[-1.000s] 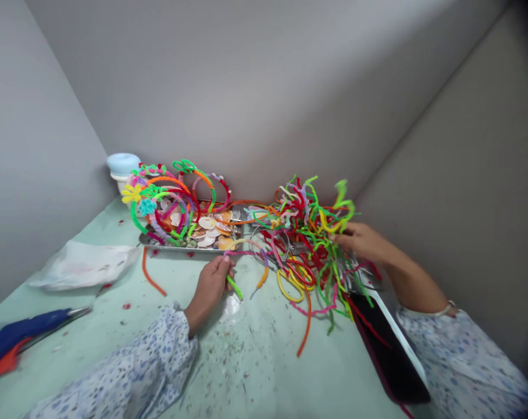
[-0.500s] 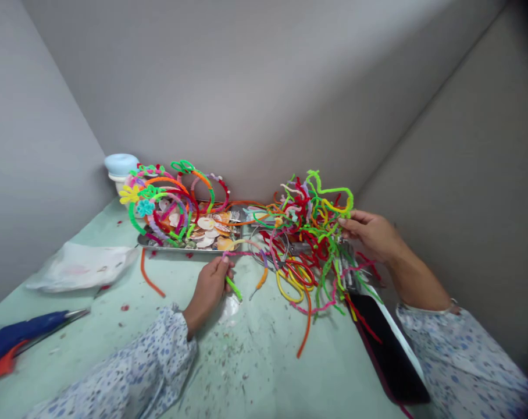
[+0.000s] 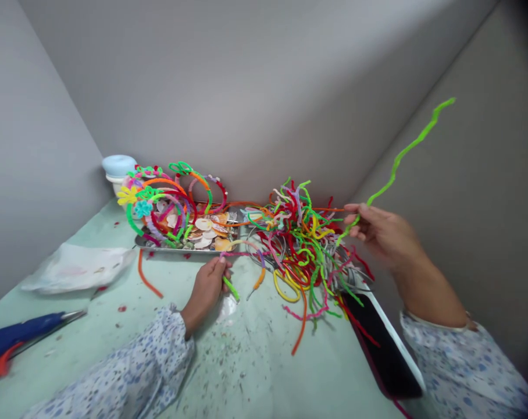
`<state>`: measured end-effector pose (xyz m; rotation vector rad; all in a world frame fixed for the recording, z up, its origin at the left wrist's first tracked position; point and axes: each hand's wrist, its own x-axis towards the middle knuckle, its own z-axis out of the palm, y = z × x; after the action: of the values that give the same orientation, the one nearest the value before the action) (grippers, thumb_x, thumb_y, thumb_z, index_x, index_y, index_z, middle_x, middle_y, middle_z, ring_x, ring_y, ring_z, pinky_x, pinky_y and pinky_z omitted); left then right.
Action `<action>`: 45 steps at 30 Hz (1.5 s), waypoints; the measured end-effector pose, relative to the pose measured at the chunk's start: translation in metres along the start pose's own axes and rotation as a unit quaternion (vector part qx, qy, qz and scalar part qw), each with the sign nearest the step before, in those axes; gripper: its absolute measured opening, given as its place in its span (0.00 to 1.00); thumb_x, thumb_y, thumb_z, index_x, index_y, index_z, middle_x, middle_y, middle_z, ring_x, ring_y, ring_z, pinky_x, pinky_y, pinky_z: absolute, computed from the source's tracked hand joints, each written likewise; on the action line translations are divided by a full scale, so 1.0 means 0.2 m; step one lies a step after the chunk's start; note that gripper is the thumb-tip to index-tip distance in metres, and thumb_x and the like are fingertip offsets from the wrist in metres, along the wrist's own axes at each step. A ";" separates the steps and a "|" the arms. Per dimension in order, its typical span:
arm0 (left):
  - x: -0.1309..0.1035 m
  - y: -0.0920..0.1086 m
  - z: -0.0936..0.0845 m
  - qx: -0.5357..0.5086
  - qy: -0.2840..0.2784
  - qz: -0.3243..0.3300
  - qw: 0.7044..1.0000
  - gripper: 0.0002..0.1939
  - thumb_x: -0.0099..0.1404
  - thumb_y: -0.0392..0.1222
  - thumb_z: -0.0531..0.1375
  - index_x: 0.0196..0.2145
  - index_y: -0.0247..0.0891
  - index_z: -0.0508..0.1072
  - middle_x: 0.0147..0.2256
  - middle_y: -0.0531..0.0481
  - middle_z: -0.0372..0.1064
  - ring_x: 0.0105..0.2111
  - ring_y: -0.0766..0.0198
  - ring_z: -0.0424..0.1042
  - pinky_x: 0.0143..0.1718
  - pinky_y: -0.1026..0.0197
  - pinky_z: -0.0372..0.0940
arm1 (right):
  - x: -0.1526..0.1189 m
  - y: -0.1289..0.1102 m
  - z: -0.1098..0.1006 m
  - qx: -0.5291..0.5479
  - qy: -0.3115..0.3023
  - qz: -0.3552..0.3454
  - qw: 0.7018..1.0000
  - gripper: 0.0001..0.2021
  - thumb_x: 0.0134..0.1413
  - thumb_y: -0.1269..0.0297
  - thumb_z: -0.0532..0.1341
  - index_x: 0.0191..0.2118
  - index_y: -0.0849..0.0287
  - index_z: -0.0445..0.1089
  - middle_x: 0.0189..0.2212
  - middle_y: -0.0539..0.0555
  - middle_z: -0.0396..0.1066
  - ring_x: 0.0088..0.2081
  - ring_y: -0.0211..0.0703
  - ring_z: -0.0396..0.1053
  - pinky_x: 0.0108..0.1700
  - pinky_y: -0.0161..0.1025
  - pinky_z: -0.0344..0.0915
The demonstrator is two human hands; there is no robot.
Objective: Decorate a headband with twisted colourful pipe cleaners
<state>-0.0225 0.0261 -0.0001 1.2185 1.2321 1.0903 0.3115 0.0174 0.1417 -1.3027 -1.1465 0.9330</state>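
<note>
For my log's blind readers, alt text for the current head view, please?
The right hand, beside a multicoloured tangle, holds a lime-green fuzzy stem slanting upward; the left hand holds a green-ended strand near a metal tray of shells.

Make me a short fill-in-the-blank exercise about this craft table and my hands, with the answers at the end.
1. The fuzzy stem rising above the right hand is coloured ____.
2. Just beyond the left hand, seashells lie in a metal ____.
3. The jar at the back has a lid coloured ____.
4. The blue glue gun lies toward the table's ____ side.

Missing words: green; tray; light blue; left.
</note>
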 end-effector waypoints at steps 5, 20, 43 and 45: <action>0.00 0.00 0.00 -0.013 -0.003 -0.005 1.000 0.22 0.59 0.59 0.52 0.31 0.34 0.69 0.20 0.55 0.63 0.14 0.71 0.59 0.14 0.67 0.53 | -0.20 0.10 0.23 0.074 -0.104 0.067 0.990 0.13 0.52 0.54 0.60 0.38 0.57 0.71 0.26 0.50 0.70 0.19 0.31 0.64 0.19 0.30 0.57; -0.01 -0.02 0.00 0.105 0.018 0.040 0.993 0.23 0.60 0.58 0.51 0.32 0.35 0.72 0.20 0.53 0.65 0.16 0.66 0.61 0.18 0.64 0.55 | -0.47 0.61 0.66 0.130 -0.090 0.102 0.982 0.17 0.52 0.48 0.60 0.33 0.59 0.72 0.21 0.49 0.66 0.21 0.34 0.65 0.21 0.31 0.58; -0.42 0.03 0.20 0.271 -0.124 0.174 0.939 0.10 0.63 0.42 0.53 0.39 0.37 0.69 0.29 0.50 0.68 0.26 0.66 0.63 0.29 0.64 0.56 | -0.54 0.67 0.65 0.175 -0.031 0.004 0.984 0.15 0.57 0.52 0.57 0.35 0.61 0.68 0.19 0.49 0.68 0.18 0.33 0.65 0.21 0.30 0.59; -0.43 0.02 0.21 0.262 -0.152 0.171 0.937 0.10 0.64 0.41 0.51 0.31 0.36 0.69 0.27 0.51 0.67 0.27 0.66 0.62 0.29 0.65 0.55 | -0.55 0.68 0.65 0.168 -0.039 -0.001 0.985 0.14 0.57 0.53 0.57 0.34 0.61 0.68 0.18 0.48 0.67 0.18 0.33 0.65 0.21 0.31 0.59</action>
<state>0.0144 -0.0609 0.0079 1.9898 1.1238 0.7833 0.1754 -0.0489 -0.0151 -0.9982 -0.9979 1.1299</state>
